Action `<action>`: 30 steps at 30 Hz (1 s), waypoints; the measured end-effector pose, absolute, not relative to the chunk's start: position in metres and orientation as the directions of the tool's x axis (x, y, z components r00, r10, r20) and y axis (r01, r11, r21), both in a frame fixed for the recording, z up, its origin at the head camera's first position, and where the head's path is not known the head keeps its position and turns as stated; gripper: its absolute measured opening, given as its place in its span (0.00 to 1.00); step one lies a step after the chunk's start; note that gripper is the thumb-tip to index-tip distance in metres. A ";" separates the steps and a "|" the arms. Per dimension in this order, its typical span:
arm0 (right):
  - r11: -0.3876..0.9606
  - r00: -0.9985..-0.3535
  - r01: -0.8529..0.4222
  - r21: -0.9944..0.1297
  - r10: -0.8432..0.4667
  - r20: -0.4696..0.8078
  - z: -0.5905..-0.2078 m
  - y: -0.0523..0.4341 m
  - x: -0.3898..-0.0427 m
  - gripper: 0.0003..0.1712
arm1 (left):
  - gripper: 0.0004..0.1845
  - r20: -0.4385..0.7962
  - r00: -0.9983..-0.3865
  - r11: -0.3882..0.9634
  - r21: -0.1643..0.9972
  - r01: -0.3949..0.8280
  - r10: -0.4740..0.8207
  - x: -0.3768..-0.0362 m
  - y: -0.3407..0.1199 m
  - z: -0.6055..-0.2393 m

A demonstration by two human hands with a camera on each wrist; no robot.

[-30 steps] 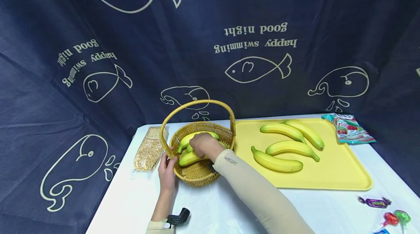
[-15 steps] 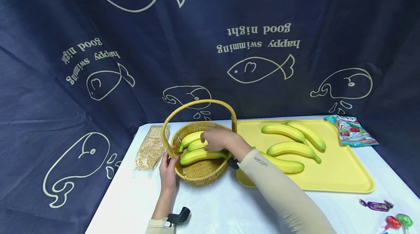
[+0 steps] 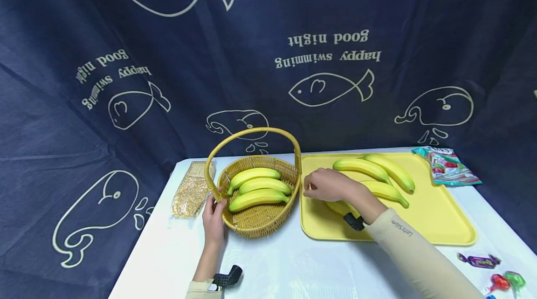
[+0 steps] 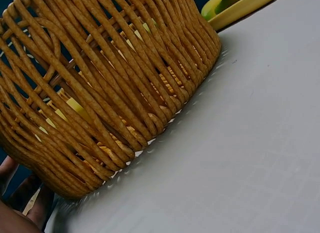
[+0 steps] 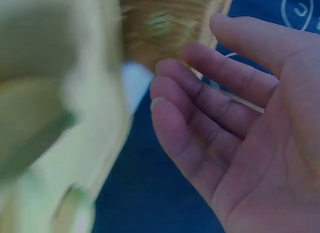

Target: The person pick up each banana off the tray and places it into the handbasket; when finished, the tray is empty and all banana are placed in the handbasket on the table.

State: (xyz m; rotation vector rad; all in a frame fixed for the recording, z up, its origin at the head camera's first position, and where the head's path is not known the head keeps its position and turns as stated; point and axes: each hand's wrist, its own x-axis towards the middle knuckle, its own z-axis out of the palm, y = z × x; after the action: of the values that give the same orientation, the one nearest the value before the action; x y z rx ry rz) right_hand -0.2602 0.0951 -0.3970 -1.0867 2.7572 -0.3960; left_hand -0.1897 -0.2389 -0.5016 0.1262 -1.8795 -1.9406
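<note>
Right sleeve: beige sleeve (image 3: 413, 252) with small print reading "Let'Slim".
Left hand: left hand (image 3: 214, 217) on the white bench (image 3: 272, 266), fingers curled against the near-left rim of the woven wicker basket with a hoop handle (image 3: 258, 220), gripping it.
Basket contents: three yellow-green bananas (image 3: 258, 187) lying side by side inside.
Right hand: right hand (image 3: 331, 186) released, fingers relaxed, holding nothing, over the left part of the flat yellow plastic tray (image 3: 436, 220), just right of the basket.
Tray contents: loose yellow bananas (image 3: 377, 168), one partly under the hand.
Backdrop: dark blue fish-print cloth (image 3: 268, 57), its writing upside down: "happy swimming good night".
</note>
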 end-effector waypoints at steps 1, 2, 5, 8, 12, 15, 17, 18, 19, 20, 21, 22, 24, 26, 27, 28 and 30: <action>0.717 -0.738 -0.632 -0.295 -0.673 -0.053 -0.402 0.104 -0.257 0.06 | 0.20 0.228 -0.903 0.010 0.970 0.241 -0.365 -0.189 -0.239 -0.502; 0.731 -0.749 -0.620 -0.285 -0.660 -0.060 -0.407 0.112 -0.254 0.07 | 0.20 0.224 -0.903 0.010 0.972 0.237 -0.367 -0.189 -0.238 -0.502; 0.769 -0.782 -0.592 -0.241 -0.620 -0.058 -0.417 0.134 -0.245 0.10 | 0.19 0.233 -0.895 0.021 0.970 0.243 -0.380 -0.195 -0.240 -0.513; 0.808 -0.816 -0.556 -0.194 -0.575 -0.057 -0.422 0.153 -0.236 0.12 | 0.19 0.248 -0.888 0.040 0.967 0.253 -0.388 -0.197 -0.239 -0.516; 0.856 -0.855 -0.488 -0.171 -0.508 -0.106 -0.426 0.169 -0.231 0.21 | 0.19 0.255 -0.884 0.045 0.965 0.258 -0.393 -0.197 -0.240 -0.516; 0.868 -0.861 -0.464 -0.175 -0.488 -0.140 -0.431 0.174 -0.230 0.21 | 0.19 0.238 -0.890 0.029 0.969 0.246 -0.389 -0.197 -0.241 -0.515; 0.865 -0.859 -0.465 -0.190 -0.492 -0.140 -0.433 0.173 -0.231 0.19 | 0.19 0.225 -0.898 0.007 0.971 0.240 -0.379 -0.197 -0.242 -0.513; 0.864 -0.860 -0.464 -0.198 -0.492 -0.135 -0.433 0.172 -0.231 0.18 | 0.19 0.220 -0.901 0.000 0.972 0.237 -0.374 -0.196 -0.242 -0.512; 0.862 -0.861 -0.461 -0.209 -0.492 -0.127 -0.433 0.170 -0.232 0.18 | 0.19 0.215 -0.905 -0.006 0.972 0.233 -0.368 -0.196 -0.241 -0.510; 0.855 -0.859 -0.463 -0.231 -0.498 -0.120 -0.431 0.168 -0.232 0.19 | 0.19 0.210 -0.907 -0.008 0.973 0.229 -0.364 -0.194 -0.240 -0.507; 0.844 -0.854 -0.466 -0.264 -0.507 -0.113 -0.428 0.165 -0.233 0.20 | 0.20 0.208 -0.910 -0.006 0.974 0.225 -0.359 -0.192 -0.239 -0.503; 0.823 -0.844 -0.479 -0.307 -0.528 -0.098 -0.425 0.161 -0.234 0.22 | 0.20 0.207 -0.912 -0.006 0.975 0.224 -0.355 -0.191 -0.239 -0.500; 0.765 -0.818 -0.506 -0.398 -0.572 -0.059 -0.417 0.152 -0.236 0.25 | 0.20 0.209 -0.911 0.000 0.975 0.224 -0.355 -0.188 -0.237 -0.494; 0.683 -0.781 -0.534 -0.498 -0.625 -0.019 -0.406 0.140 -0.238 0.29 | 0.20 0.211 -0.910 0.004 0.974 0.225 -0.355 -0.185 -0.235 -0.490; 0.640 -0.764 -0.546 -0.540 -0.645 0.008 -0.401 0.134 -0.239 0.30 | 0.20 0.212 -0.911 0.002 0.974 0.226 -0.354 -0.185 -0.235 -0.489; 0.599 -0.749 -0.556 -0.576 -0.662 0.035 -0.395 0.127 -0.240 0.32 | 0.20 0.212 -0.911 -0.002 0.974 0.228 -0.353 -0.185 -0.236 -0.489; 0.532 -0.727 -0.562 -0.633 -0.683 0.071 -0.383 0.110 -0.242 0.34 | 0.21 0.214 -0.911 -0.001 0.973 0.229 -0.354 -0.185 -0.236 -0.489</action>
State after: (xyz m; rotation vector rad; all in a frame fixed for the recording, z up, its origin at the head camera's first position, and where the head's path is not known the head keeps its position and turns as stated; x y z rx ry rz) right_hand -0.2422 0.1095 -0.3830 -1.0619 2.5832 -0.9655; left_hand -0.1848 -0.2363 -0.4887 0.1283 -1.8826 -1.9670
